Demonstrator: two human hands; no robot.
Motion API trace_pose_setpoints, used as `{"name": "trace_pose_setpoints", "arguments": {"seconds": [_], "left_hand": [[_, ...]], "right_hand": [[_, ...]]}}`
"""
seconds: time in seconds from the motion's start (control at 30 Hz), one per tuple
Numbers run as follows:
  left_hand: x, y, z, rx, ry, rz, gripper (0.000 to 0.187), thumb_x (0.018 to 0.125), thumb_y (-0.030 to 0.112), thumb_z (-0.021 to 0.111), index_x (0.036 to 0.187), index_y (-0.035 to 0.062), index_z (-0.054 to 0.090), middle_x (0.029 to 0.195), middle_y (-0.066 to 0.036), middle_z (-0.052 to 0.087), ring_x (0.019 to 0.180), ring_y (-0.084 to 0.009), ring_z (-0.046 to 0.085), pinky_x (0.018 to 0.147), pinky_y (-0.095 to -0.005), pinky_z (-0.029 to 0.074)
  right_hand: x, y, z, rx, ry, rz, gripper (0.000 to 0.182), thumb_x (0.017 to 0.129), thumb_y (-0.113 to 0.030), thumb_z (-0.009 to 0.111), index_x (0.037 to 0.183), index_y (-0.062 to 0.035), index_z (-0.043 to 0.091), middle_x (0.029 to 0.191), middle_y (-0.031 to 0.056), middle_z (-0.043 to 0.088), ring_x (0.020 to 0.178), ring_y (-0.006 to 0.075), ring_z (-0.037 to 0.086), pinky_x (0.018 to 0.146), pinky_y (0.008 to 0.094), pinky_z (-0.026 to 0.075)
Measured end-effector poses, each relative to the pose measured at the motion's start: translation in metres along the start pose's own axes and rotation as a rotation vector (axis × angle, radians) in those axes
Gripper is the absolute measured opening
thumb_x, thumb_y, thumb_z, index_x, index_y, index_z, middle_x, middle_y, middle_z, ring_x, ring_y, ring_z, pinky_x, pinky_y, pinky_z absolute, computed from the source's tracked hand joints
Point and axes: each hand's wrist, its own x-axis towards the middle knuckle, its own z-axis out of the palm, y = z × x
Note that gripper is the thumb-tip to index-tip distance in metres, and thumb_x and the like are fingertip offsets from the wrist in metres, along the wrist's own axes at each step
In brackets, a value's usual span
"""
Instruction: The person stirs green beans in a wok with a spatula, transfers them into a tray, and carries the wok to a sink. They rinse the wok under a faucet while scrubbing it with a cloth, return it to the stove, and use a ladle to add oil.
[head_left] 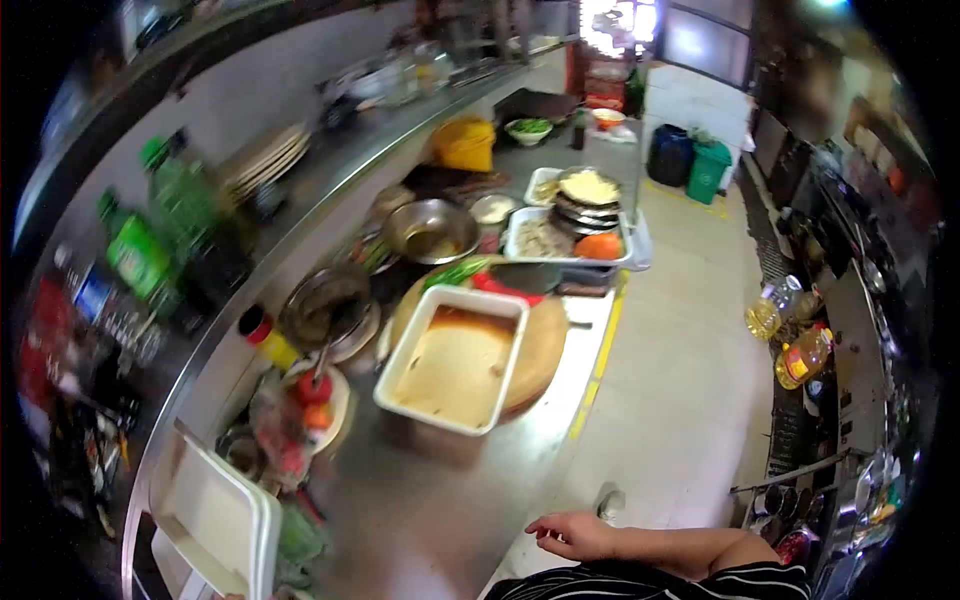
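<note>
One hand (572, 535), seemingly the right, hovers open and empty over the steel counter (440, 500) edge; the other is out of view. Nearest work item: a white rectangular tray (455, 362) resting on a round cutting board (545, 350), well apart from the hand. Judged rigid, moderately heavy, possibly greasy; best gripped by its raised rim on opposite sides.
</note>
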Motion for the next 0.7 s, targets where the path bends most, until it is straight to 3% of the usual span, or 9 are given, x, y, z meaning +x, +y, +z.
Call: {"name": "trace_pose_setpoints", "arguments": {"seconds": [0.17,0.23,0.3,0.33,0.4,0.5,0.53,0.63,0.7], "left_hand": [[-0.154,-0.027,0.192,-0.04,-0.237,-0.148,0.051,0.077,0.005,0.056,0.125,-0.0048,0.043,0.105,-0.022,0.056,0.09,-0.0368,0.059,0.074,-0.0475,0.054],[-0.236,-0.02,0.293,0.053,-0.627,0.05,0.065,0.071,0.018,0.052,0.131,-0.0044,0.04,0.114,-0.021,0.055,0.103,-0.0319,0.058,0.09,-0.043,0.048],[-0.305,-0.028,0.379,-0.201,-0.794,0.024,0.061,0.067,0.011,0.051,0.126,-0.003,0.047,0.111,-0.017,0.06,0.099,-0.0283,0.061,0.085,-0.0394,0.051],[-0.332,-0.035,0.415,-0.157,-0.825,0.001,0.072,0.06,0.008,0.045,0.131,-0.0048,0.043,0.116,-0.018,0.059,0.104,-0.0299,0.06,0.089,-0.0381,0.05],[-0.406,-0.068,0.511,-0.094,-0.905,-0.179,0.062,0.067,0.005,0.049,0.129,-0.0003,0.045,0.111,-0.016,0.06,0.098,-0.0276,0.06,0.085,-0.0369,0.051],[-0.47,-0.123,0.614,-0.165,-1.134,-0.305,0.05,0.068,0.0,0.053,0.118,0.0033,0.05,0.105,-0.01,0.06,0.094,-0.0213,0.06,0.082,-0.0354,0.051],[-0.494,-0.136,0.648,-0.202,-1.191,-0.349,0.044,0.068,-0.003,0.053,0.111,0.0031,0.05,0.102,-0.011,0.061,0.085,-0.0204,0.062,0.075,-0.0357,0.054],[-0.541,-0.189,0.739,-0.122,-1.366,-0.334,0.039,0.069,-0.002,0.055,0.108,0.0031,0.052,0.098,-0.006,0.06,0.087,-0.0145,0.058,0.079,-0.0302,0.049],[-0.566,-0.219,0.801,-0.086,-1.421,-0.285,0.038,0.07,-0.003,0.055,0.108,0.0018,0.051,0.097,-0.005,0.06,0.087,-0.0123,0.057,0.079,-0.0285,0.048]], "right_hand": [[-0.045,0.061,-0.132,0.032,0.222,-0.055,0.046,0.087,-0.029,0.062,0.128,-0.0088,0.053,0.103,0.0139,0.066,0.078,0.0252,0.066,0.068,0.0346,0.054],[-0.065,0.078,-0.195,0.102,0.297,-0.131,0.059,0.087,-0.032,0.063,0.136,-0.0074,0.044,0.124,0.0143,0.056,0.099,0.0236,0.061,0.074,0.0328,0.053],[-0.085,0.075,-0.26,0.173,0.432,-0.252,0.065,0.086,-0.034,0.063,0.14,-0.0078,0.038,0.137,0.0142,0.047,0.115,0.0241,0.054,0.081,0.0332,0.052],[-0.096,0.077,-0.291,0.294,0.489,-0.277,0.068,0.087,-0.034,0.063,0.142,-0.008,0.034,0.141,0.0135,0.041,0.12,0.0248,0.049,0.084,0.0346,0.051],[-0.116,0.096,-0.369,0.532,0.543,-0.296,0.075,0.087,-0.036,0.063,0.146,-0.0085,0.025,0.149,0.012,0.029,0.13,0.026,0.038,0.09,0.0375,0.048],[-0.119,0.135,-0.437,0.738,0.584,-0.371,0.075,0.088,-0.026,0.058,0.148,-0.0074,0.018,0.149,0.0117,0.026,0.134,0.0274,0.033,0.095,0.0416,0.046],[-0.115,0.15,-0.459,0.783,0.582,-0.312,0.071,0.086,-0.016,0.053,0.147,-0.0049,0.019,0.14,0.0141,0.037,0.126,0.0258,0.042,0.094,0.0395,0.046],[-0.113,0.19,-0.518,0.875,0.88,0.114,0.068,0.081,-0.008,0.05,0.144,-0.0029,0.024,0.126,0.0153,0.048,0.114,0.0247,0.05,0.091,0.0381,0.046],[-0.098,0.224,-0.558,0.821,1.006,0.152,0.066,0.079,-0.004,0.051,0.141,-0.0027,0.028,0.118,0.0149,0.051,0.105,0.024,0.053,0.089,0.0374,0.047]]}}
